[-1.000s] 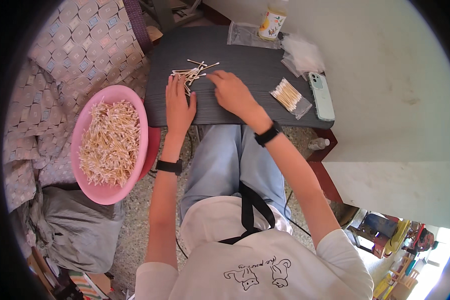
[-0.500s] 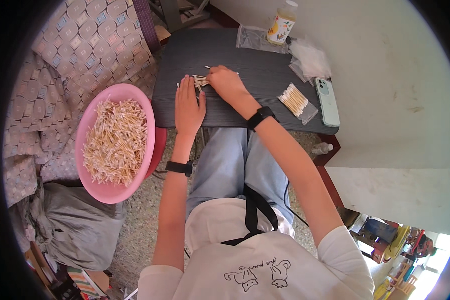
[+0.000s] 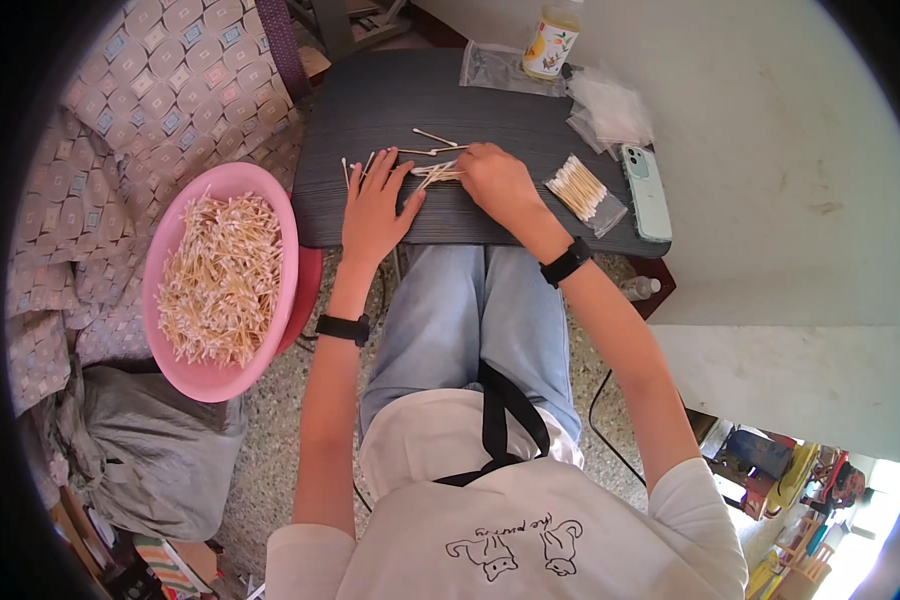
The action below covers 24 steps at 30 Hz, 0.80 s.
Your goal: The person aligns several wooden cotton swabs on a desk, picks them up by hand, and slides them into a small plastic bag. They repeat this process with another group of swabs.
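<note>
Loose cotton swabs (image 3: 434, 173) lie in a small crossed heap on the dark table (image 3: 370, 100), between my two hands. My left hand (image 3: 374, 212) rests palm down with its fingers spread, its thumb close to the heap. Two or so more swabs stick out by its fingertips. My right hand (image 3: 500, 184) is closed at the right end of the heap, and swab ends run in under its curled fingertips. Just beyond the hands a single swab (image 3: 434, 137) lies apart. To the right sits a packed row of swabs (image 3: 577, 188) on a clear plastic bag.
A pink basin (image 3: 288, 290) heaped with swabs stands left of the table on something red. Along the table's right side are a pale green phone (image 3: 647, 195), a stack of clear bags (image 3: 610, 105) and a bottle (image 3: 552, 42). A wall (image 3: 770, 200) rises at the right.
My right hand has moved right and slightly nearer, uncovering swabs on the table. The left hand's fingers have spread apart. The whole view has shifted a little.
</note>
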Available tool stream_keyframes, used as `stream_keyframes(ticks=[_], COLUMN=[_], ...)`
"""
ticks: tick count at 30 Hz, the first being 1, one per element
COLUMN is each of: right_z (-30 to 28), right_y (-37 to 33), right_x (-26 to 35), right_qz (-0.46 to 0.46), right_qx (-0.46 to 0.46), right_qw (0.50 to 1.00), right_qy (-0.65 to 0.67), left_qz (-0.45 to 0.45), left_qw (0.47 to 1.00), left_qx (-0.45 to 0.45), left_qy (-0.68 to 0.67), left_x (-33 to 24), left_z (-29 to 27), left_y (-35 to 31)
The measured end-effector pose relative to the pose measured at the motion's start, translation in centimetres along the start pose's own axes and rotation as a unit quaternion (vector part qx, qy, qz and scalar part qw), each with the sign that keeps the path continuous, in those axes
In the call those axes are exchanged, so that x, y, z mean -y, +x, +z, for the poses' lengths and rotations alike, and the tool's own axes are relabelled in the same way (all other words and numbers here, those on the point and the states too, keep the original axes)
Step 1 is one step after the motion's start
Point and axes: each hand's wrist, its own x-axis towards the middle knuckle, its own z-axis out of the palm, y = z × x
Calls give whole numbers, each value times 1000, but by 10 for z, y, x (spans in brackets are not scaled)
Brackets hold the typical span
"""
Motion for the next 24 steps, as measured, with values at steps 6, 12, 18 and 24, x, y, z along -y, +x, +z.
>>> stream_keyframes(ticks=[6,12,18,24], right_z=[-20,-11,2,-4], right_y=[-25,-45,-56,-59], right_x=[1,16,19,18], right_qz=[75,43,53,39], right_qx=[67,36,-37,18], right_qw=[994,998,997,999], right_qy=[34,30,35,24], left_qz=[-6,-5,90,89], left_qw=[999,997,994,990], left_qx=[-2,-50,58,107], left_qy=[-47,-58,-26,14], left_x=[6,6,-25,-38], left_z=[4,0,-4,-13], left_y=[-3,-1,-9,-25])
